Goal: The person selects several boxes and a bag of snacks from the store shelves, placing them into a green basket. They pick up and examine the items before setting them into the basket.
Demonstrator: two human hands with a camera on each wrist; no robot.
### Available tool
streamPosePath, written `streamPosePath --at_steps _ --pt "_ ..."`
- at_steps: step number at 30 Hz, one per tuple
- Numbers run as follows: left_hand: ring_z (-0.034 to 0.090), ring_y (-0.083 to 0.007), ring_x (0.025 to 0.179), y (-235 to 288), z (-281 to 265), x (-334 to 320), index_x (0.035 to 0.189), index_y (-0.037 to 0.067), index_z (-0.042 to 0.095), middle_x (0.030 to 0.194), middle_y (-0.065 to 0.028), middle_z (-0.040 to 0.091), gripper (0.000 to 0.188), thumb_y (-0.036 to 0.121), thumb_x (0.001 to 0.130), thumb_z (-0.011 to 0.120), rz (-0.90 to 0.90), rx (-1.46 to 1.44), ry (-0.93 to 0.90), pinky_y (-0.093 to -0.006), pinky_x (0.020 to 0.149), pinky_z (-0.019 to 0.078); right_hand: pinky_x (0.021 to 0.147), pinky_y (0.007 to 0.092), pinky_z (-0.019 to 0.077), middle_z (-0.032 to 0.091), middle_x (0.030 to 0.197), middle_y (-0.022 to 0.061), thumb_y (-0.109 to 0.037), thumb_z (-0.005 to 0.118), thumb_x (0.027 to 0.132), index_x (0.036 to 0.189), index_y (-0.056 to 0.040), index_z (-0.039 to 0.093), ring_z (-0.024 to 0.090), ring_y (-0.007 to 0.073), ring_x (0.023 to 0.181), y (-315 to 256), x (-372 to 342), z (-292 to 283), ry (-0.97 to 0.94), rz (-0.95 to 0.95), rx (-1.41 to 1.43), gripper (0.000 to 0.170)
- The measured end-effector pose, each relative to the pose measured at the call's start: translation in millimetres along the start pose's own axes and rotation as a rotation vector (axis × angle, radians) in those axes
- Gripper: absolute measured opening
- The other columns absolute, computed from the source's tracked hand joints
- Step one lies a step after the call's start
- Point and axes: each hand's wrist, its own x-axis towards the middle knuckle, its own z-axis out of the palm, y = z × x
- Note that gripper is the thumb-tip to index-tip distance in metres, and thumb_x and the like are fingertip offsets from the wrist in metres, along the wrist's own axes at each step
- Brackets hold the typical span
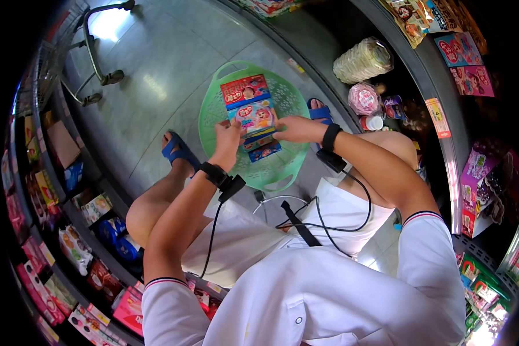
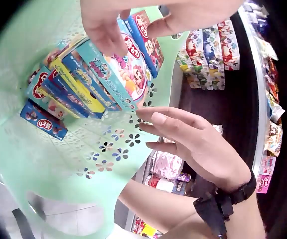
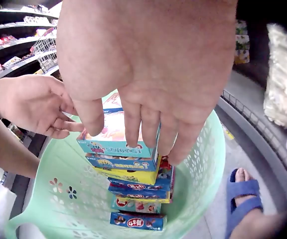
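Basket (image 1: 209, 115), green, with flower-shaped cutouts, sits in the upper centre of the head frame, between two feet in blue sandals (image 1: 180, 152). Snack boxes are packed inside in a row. Head view, top to bottom: red-and-blue box (image 1: 245, 90), then light-blue box (image 1: 255, 118) with a cartoon character on its face, then narrower edges of more boxes below it.

Right wrist view, lower centre, same row from the light-blue box down: blue box (image 3: 118, 162), yellow box (image 3: 125, 175), darker blue and teal ones, then a small blue box (image 3: 137, 221) lowest in the frame.

Left hand (image 1: 227, 142) is at the left edge of the light-blue box, fingers slightly bent; can't tell if it actually grips. Right hand (image 1: 300, 129) is at that box's right edge, fingers straight, not clenched, not wrapped around anything. Contact pressure unclear.

Both wrists carry black straps (image 1: 215, 174) with cables running down toward the lap. Person wears a white shirt (image 1: 323, 288) and pale shorts.

Surroundings: wheeled metal frame (image 1: 92, 57) upper left on grey tile floor (image 1: 161, 75); stocked shelves along the left and right of the head frame. Plastic-wrapped stack (image 1: 363, 60) and pink pack (image 1: 364, 99) sit upper right, above an orange price tag (image 1: 438, 118).
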Motion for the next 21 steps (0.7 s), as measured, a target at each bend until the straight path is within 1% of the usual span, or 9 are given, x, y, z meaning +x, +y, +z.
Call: streamPosePath --at_steps 1,4,7,10,13,16,19,21 --pt "0.059 -0.0168 0.080 -2 -1 2 0.119 -0.002 0.032 0.099 -0.0112 0.055 0.047 0.024 0.090 0.058 -0.001 0.001 -0.005 -0.0291 0.059 0.0487 0.083 0.0390 0.0464 0.064 0.097 0.0214 -0.037 0.060 0.086 0.104 0.0002 0.061 0.061 0.0348 0.095 -1 -1 0 0.002 0.004 0.005 0.041" --pt "0.060 -0.0172 0.094 -7 -6 -1 0.129 0.001 0.030 0.111 -0.0102 0.055 0.053 0.026 0.090 0.055 -0.093 0.082 -0.099 -0.0315 0.071 0.0478 0.083 0.0387 0.0467 0.065 0.097 0.0216 -0.036 0.060 0.085 0.104 -0.0001 0.062 0.062 0.0347 0.095 2 -2 0 0.044 -0.023 0.010 0.041" --pt "0.060 -0.0173 0.095 -6 -1 -9 0.130 0.000 0.030 0.113 -0.0113 0.054 0.054 0.026 0.090 0.055 -0.103 0.112 -0.052 -0.0325 0.072 0.0476 0.082 0.0383 0.0470 0.065 0.098 0.0215 -0.035 0.061 0.085 0.106 -0.0008 0.062 0.062 0.0345 0.095 0 -4 -3 0.078 -0.017 0.017 0.040" --pt "0.058 -0.0151 0.081 -7 0 -9 0.121 -0.003 0.036 0.102 -0.0100 0.055 0.047 0.020 0.087 0.058 -0.060 0.086 -0.023 -0.0277 0.060 0.0497 0.083 0.0374 0.0470 0.065 0.098 0.0213 -0.035 0.061 0.085 0.107 -0.0012 0.062 0.062 0.0342 0.096 -5 -10 -7 0.076 -0.016 0.048 0.041" --pt "0.058 -0.0149 0.085 -4 -3 -8 0.120 -0.003 0.041 0.104 -0.0096 0.056 0.045 0.021 0.086 0.058 -0.071 0.118 -0.116 -0.0271 0.062 0.0496 0.082 0.0371 0.0471 0.065 0.099 0.0212 -0.036 0.061 0.085 0.107 -0.0015 0.062 0.062 0.0337 0.096 -9 -13 -10 0.080 -0.043 0.073 0.041" --pt "0.057 -0.0170 0.098 -7 -5 -4 0.131 0.004 0.034 0.116 -0.0066 0.053 0.053 0.029 0.090 0.055 -0.115 0.163 -0.150 -0.0333 0.075 0.0471 0.081 0.0370 0.0471 0.065 0.098 0.0212 -0.036 0.062 0.085 0.108 -0.0014 0.062 0.062 0.0334 0.094 -4 -8 -5 0.077 -0.037 0.067 0.041" --pt "0.056 -0.0166 0.098 -4 -2 -10 0.131 0.004 0.033 0.116 -0.0067 0.053 0.053 0.030 0.090 0.054 -0.110 0.163 -0.109 -0.0332 0.077 0.0468 0.081 0.0375 0.0471 0.065 0.097 0.0210 -0.035 0.061 0.085 0.108 -0.0010 0.061 0.062 0.0333 0.093 -1 -4 -3 0.080 -0.051 0.046 0.041" --pt "0.058 -0.0160 0.088 -5 2 -11 0.124 -0.001 0.041 0.104 -0.0082 0.057 0.049 0.024 0.086 0.058 -0.051 0.135 -0.046 -0.0310 0.070 0.0487 0.080 0.0379 0.0471 0.064 0.097 0.0209 -0.035 0.061 0.085 0.107 -0.0006 0.061 0.062 0.0336 0.093 0 -2 0 0.082 -0.062 0.021 0.041"
